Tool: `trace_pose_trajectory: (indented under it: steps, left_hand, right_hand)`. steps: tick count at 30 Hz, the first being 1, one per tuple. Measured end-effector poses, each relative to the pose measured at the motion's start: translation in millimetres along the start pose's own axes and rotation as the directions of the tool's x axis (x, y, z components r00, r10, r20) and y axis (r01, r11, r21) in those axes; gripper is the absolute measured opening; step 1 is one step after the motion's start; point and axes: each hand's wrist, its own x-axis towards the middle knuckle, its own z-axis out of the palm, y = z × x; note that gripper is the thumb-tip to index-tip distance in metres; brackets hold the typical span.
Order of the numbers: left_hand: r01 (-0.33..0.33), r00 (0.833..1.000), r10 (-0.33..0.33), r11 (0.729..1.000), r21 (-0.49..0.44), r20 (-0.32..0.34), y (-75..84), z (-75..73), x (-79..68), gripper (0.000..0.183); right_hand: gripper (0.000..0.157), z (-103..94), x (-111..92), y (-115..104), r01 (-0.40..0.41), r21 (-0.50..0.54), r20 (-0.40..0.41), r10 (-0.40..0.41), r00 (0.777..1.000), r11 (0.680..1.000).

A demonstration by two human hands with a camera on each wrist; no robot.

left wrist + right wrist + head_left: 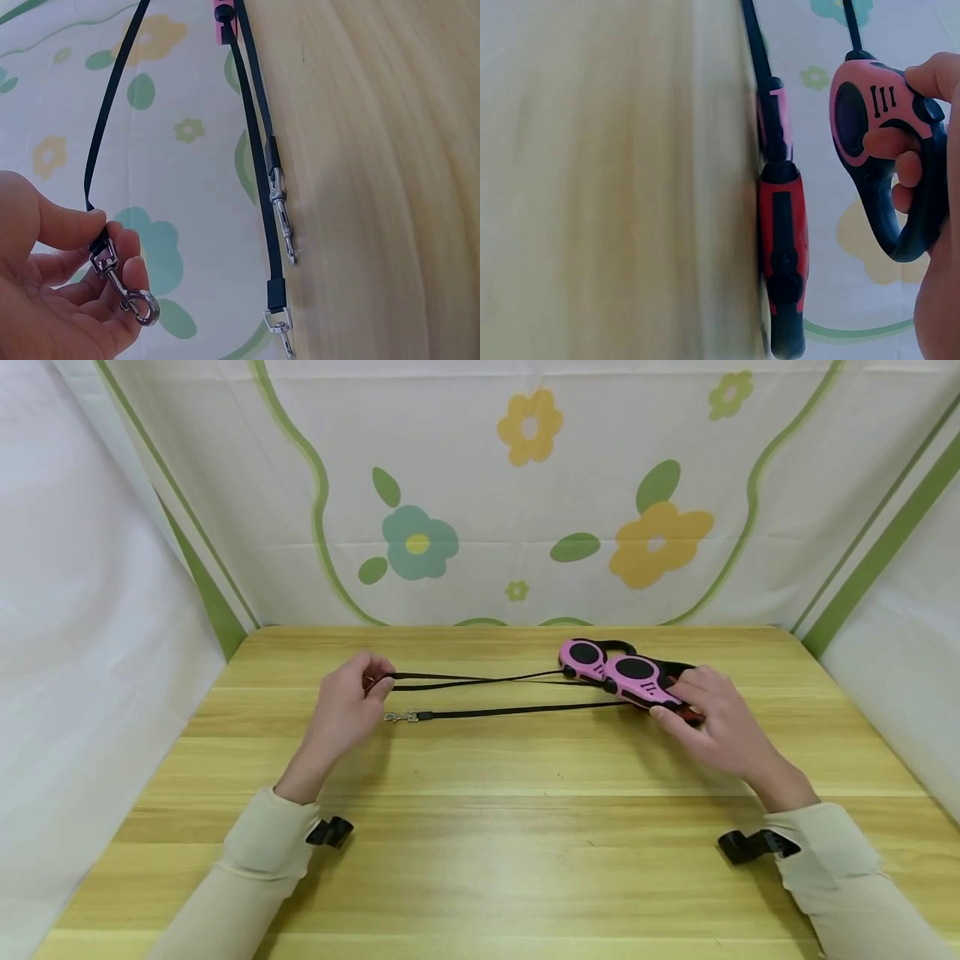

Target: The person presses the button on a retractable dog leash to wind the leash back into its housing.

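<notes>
My right hand [712, 714] grips the handle of a pink and black retractable dog leash [885, 112], its fingers through the loop. In the right wrist view a red retractable leash [784, 240] lies on the table beside it. A second pink leash [583, 656] sits just to the left in the head view. My left hand [348, 697] pinches the end of a black strap between thumb and fingers. That strap's metal clip [124, 285] hangs over the fingers in the left wrist view. Two other straps end in metal clips [281, 214] near it.
The wooden table [495, 860] reaches back to a white curtain [465, 443] printed with flowers. White cloth [82, 652] also hangs at both sides. A black wrist camera [330, 832] is strapped at each sleeve.
</notes>
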Motion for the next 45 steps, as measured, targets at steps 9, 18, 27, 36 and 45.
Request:
trace_pose_trajectory:
  steps: [9, 18, 27, 36, 45]
  left_hand:
    - [-0.003, 1.000, 0.003, 1.000, -0.028, -0.001, 4.1, 5.2, 6.4, 0.014]
    - [-0.005, 1.000, 0.004, 0.999, -0.032, -0.022, 0.5, 4.8, 6.4, 0.015]
    - [-0.009, 1.000, 0.009, 1.000, -0.009, -0.017, -6.0, 0.9, 4.7, 0.017]
    - [-0.027, 0.999, 0.027, 1.000, 0.011, -0.030, -4.3, -0.3, 3.6, 0.017]
    - [-0.094, 0.993, 0.096, 0.995, 0.020, -0.074, -3.6, -1.3, 4.2, 0.015]
  right_hand:
    - [0.015, -10.3, -0.1, -1.9, -0.096, 0.092, -0.062, 0.101, 0.993, 0.991]
    - [0.027, -21.0, -1.3, -1.4, -0.082, 0.131, -0.052, 0.090, 0.995, 0.988]
    - [0.043, -21.1, 5.9, -0.2, -0.017, 0.117, -0.070, 0.026, 0.997, 0.993]
    - [0.027, -26.2, 6.1, 2.7, -0.073, 0.102, 0.006, 0.073, 0.997, 0.992]
    - [0.039, -33.1, 2.1, 12.1, -0.042, -0.056, 0.083, 0.047, 0.995, 0.998]
